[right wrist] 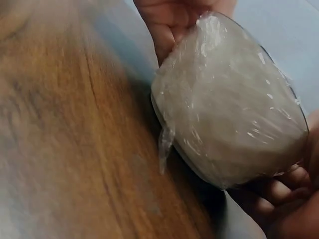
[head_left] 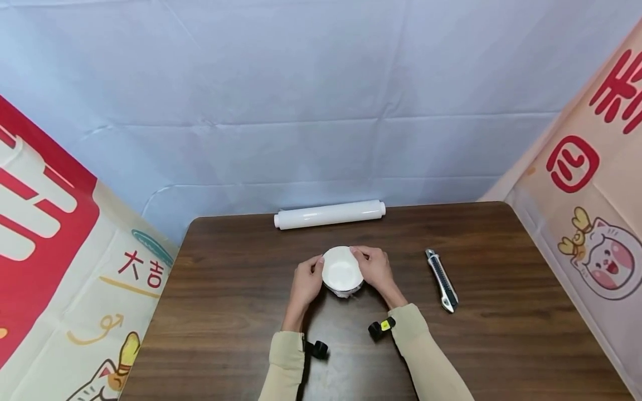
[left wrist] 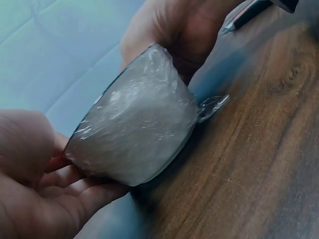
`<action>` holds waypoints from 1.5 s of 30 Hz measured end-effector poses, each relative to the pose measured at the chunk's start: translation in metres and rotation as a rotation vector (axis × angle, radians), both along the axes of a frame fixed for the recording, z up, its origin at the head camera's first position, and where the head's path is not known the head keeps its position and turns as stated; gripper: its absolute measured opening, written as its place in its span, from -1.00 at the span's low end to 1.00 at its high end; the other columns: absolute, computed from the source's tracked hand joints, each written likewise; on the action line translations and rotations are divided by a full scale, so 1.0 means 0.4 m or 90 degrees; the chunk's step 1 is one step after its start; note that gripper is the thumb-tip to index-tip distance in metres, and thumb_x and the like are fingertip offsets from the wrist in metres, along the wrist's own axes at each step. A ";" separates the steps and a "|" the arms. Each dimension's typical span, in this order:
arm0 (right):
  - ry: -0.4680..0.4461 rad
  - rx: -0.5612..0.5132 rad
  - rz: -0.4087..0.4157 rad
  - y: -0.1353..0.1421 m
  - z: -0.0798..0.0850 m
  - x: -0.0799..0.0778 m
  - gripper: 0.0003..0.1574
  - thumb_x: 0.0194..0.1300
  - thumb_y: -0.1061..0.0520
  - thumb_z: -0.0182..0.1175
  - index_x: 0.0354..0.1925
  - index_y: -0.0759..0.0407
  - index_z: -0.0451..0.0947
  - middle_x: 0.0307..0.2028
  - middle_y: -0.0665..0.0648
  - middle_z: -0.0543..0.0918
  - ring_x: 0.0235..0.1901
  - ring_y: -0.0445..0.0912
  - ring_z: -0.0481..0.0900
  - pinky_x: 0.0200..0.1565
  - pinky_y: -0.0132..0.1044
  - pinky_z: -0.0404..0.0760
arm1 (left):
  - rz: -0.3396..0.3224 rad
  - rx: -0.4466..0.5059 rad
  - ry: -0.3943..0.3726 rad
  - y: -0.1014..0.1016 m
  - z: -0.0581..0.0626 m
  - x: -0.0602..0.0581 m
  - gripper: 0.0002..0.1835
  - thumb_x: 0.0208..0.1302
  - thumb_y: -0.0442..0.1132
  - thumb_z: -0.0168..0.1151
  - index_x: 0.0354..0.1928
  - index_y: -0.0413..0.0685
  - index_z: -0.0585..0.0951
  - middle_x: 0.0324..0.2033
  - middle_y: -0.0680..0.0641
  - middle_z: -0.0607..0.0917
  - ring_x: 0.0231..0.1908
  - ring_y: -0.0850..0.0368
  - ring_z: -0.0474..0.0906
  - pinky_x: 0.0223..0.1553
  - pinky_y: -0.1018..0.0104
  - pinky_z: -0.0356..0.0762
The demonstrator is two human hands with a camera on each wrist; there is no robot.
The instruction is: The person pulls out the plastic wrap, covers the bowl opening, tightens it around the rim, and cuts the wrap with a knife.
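A small white bowl (head_left: 343, 269) is near the middle of the table, its side wrapped in clear cling film (left wrist: 144, 104). My left hand (head_left: 306, 282) holds the bowl's left side, thumb near the rim and fingers curled beneath, as the left wrist view shows. On the opposite side my right hand (head_left: 375, 269) grips the bowl with its thumb at the rim. A twisted tail of film (right wrist: 166, 148) sticks out low on the near side. Whether the bowl's base touches the table cannot be told.
A white roll of cling film (head_left: 329, 214) lies along the back edge of the brown wooden table (head_left: 225, 312). To the right of my hands lies a utility knife (head_left: 442, 281). A pale cloth (head_left: 301, 111) hangs behind the table, with printed banners at both sides.
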State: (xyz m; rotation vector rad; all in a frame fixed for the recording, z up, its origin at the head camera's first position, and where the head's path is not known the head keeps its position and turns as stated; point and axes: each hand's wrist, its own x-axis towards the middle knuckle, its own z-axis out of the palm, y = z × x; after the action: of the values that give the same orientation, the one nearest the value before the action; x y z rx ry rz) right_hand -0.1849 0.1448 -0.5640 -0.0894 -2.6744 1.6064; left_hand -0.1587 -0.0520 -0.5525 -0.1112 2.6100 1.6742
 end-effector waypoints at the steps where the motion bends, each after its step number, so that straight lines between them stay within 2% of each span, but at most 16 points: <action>1: -0.012 -0.013 0.007 0.003 0.000 -0.002 -0.62 0.56 -0.08 0.22 0.10 0.07 0.80 0.06 0.19 0.82 0.06 0.10 0.78 0.10 0.05 0.72 | 0.004 0.003 -0.004 0.000 0.000 0.003 -0.61 0.63 -0.14 0.09 0.27 -0.21 0.67 0.10 -0.20 0.80 0.13 0.00 0.72 0.13 0.05 0.70; 3: -0.040 -0.040 0.005 0.011 0.002 -0.004 -0.56 0.54 -0.17 0.24 0.12 0.06 0.79 0.07 0.20 0.82 0.08 0.09 0.78 0.10 0.00 0.73 | 0.015 0.012 -0.011 0.001 0.000 0.010 -0.62 0.62 -0.16 0.10 0.25 -0.21 0.68 0.07 -0.21 0.81 0.08 0.01 0.74 0.09 0.10 0.71; 7: -0.080 -0.095 -0.069 0.026 0.016 0.014 -0.44 0.47 -0.31 0.26 0.14 0.01 0.77 0.05 0.16 0.83 0.03 0.05 0.81 0.05 -0.13 0.76 | 0.053 0.008 -0.027 0.000 0.011 0.032 -0.64 0.57 -0.20 0.10 0.24 -0.18 0.67 0.03 -0.19 0.82 0.05 0.02 0.74 0.09 0.11 0.68; 9: -0.078 -0.092 -0.103 0.032 0.026 0.035 -0.46 0.48 -0.28 0.26 0.16 0.02 0.76 0.03 0.15 0.84 0.02 0.04 0.82 0.07 -0.12 0.75 | 0.060 -0.012 -0.039 -0.004 0.025 0.047 -0.62 0.53 -0.23 0.10 0.26 -0.19 0.66 0.03 -0.18 0.81 0.05 0.02 0.72 0.10 0.09 0.66; 11: -0.079 -0.085 -0.108 0.031 0.036 0.061 -0.49 0.52 -0.21 0.24 0.19 0.06 0.74 0.05 0.16 0.83 0.07 0.05 0.80 0.16 -0.07 0.72 | 0.056 -0.037 -0.059 -0.013 0.042 0.061 -0.59 0.49 -0.24 0.09 0.27 -0.18 0.64 0.01 -0.18 0.80 0.02 0.00 0.70 0.09 0.06 0.64; 14: -0.074 -0.062 -0.082 0.016 0.046 0.103 -0.47 0.57 -0.14 0.18 0.27 0.13 0.68 0.13 0.19 0.79 0.19 0.07 0.74 0.30 0.01 0.63 | 0.043 -0.061 -0.069 -0.024 0.059 0.065 -0.59 0.52 -0.18 0.10 0.28 -0.17 0.64 0.03 -0.18 0.77 0.07 -0.05 0.67 0.15 -0.02 0.61; 16: -0.063 -0.047 -0.060 -0.005 0.052 0.127 -0.43 0.59 -0.11 0.16 0.33 0.21 0.61 0.21 0.25 0.73 0.28 0.11 0.67 0.36 0.06 0.58 | 0.026 -0.057 -0.058 -0.027 0.058 0.052 -0.58 0.58 -0.11 0.08 0.32 -0.10 0.63 0.13 -0.18 0.75 0.22 -0.12 0.63 0.29 -0.09 0.54; 21: -0.040 -0.003 -0.024 -0.059 0.043 0.165 -0.34 0.66 -0.05 0.03 0.47 0.34 0.40 0.36 0.44 0.56 0.38 0.31 0.53 0.40 0.24 0.47 | -0.076 -0.008 -0.009 -0.015 0.021 -0.006 -0.54 0.69 0.02 -0.07 0.45 0.14 0.54 0.43 -0.07 0.57 0.52 -0.11 0.38 0.55 -0.17 0.30; 24: -0.063 0.007 -0.002 -0.073 0.024 0.172 -0.28 0.72 -0.12 -0.13 0.55 0.30 0.26 0.54 0.47 0.29 0.51 0.38 0.32 0.48 0.33 0.33 | -0.106 -0.005 0.001 -0.011 0.002 -0.022 -0.56 0.72 0.01 -0.12 0.40 0.16 0.58 0.40 -0.06 0.61 0.47 -0.08 0.46 0.49 -0.17 0.39; 27: -0.066 0.024 0.027 -0.073 0.005 0.167 -0.21 0.73 -0.21 -0.22 0.59 0.29 0.18 0.64 0.47 0.00 0.61 0.47 -0.01 0.55 0.44 0.08 | -0.093 -0.020 0.009 -0.012 -0.002 -0.020 -0.60 0.71 -0.05 -0.10 0.32 0.13 0.64 0.30 -0.09 0.69 0.36 -0.06 0.56 0.39 -0.14 0.50; 30: -0.043 0.091 0.070 -0.059 0.000 0.146 -0.12 0.72 -0.27 -0.24 0.61 0.33 0.12 0.65 0.43 0.02 0.65 0.43 -0.24 0.59 0.47 -0.20 | -0.088 -0.041 0.013 -0.019 0.009 -0.016 -0.63 0.70 -0.06 -0.05 0.27 0.08 0.66 0.20 -0.11 0.75 0.24 -0.05 0.65 0.26 -0.09 0.59; 33: -0.023 0.163 0.107 -0.030 0.008 0.120 -0.02 0.70 -0.33 -0.25 0.62 0.41 0.05 0.63 0.41 0.11 0.69 0.33 -0.34 0.58 0.46 -0.38 | -0.092 -0.058 0.004 -0.028 0.023 -0.017 -0.65 0.68 -0.01 0.00 0.23 0.06 0.66 0.11 -0.11 0.78 0.12 -0.03 0.70 0.13 -0.03 0.65; 35: -0.019 0.185 0.108 -0.012 0.016 0.111 0.03 0.69 -0.37 -0.26 0.62 0.44 0.01 0.62 0.43 0.11 0.69 0.32 -0.32 0.60 0.43 -0.32 | -0.105 -0.062 -0.005 -0.035 0.029 -0.021 -0.62 0.68 0.03 0.00 0.29 0.09 0.64 0.13 -0.11 0.77 0.12 -0.05 0.69 0.12 -0.05 0.65; 39: 0.004 0.167 0.048 -0.001 0.030 0.130 0.01 0.66 -0.36 -0.13 0.58 0.44 0.13 0.60 0.50 0.14 0.66 0.34 -0.04 0.59 0.34 0.08 | -0.136 -0.076 -0.013 -0.043 0.020 -0.020 -0.54 0.68 0.13 -0.07 0.42 0.26 0.56 0.25 -0.09 0.70 0.24 -0.08 0.63 0.25 -0.11 0.58; 42: 0.011 0.133 0.033 -0.013 0.034 0.165 -0.06 0.62 -0.30 0.02 0.55 0.37 0.24 0.59 0.48 0.17 0.59 0.35 0.17 0.51 0.32 0.30 | -0.146 -0.093 -0.007 -0.045 0.010 -0.012 -0.55 0.68 0.15 -0.09 0.37 0.30 0.62 0.20 -0.07 0.71 0.23 -0.05 0.63 0.25 -0.07 0.57; 45: 0.007 0.108 0.044 -0.032 0.025 0.193 -0.09 0.56 -0.28 0.14 0.53 0.32 0.30 0.56 0.45 0.27 0.55 0.33 0.28 0.47 0.29 0.38 | -0.141 -0.075 -0.002 -0.044 0.006 -0.004 -0.57 0.68 0.11 -0.05 0.28 0.19 0.69 0.11 -0.08 0.75 0.16 -0.06 0.66 0.21 -0.06 0.59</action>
State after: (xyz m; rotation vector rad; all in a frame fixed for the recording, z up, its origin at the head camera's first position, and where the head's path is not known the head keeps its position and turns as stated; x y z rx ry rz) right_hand -0.1076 0.1318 -0.5539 0.0142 -2.8214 1.3835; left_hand -0.1602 -0.0697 -0.5503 0.1652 2.6058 1.4485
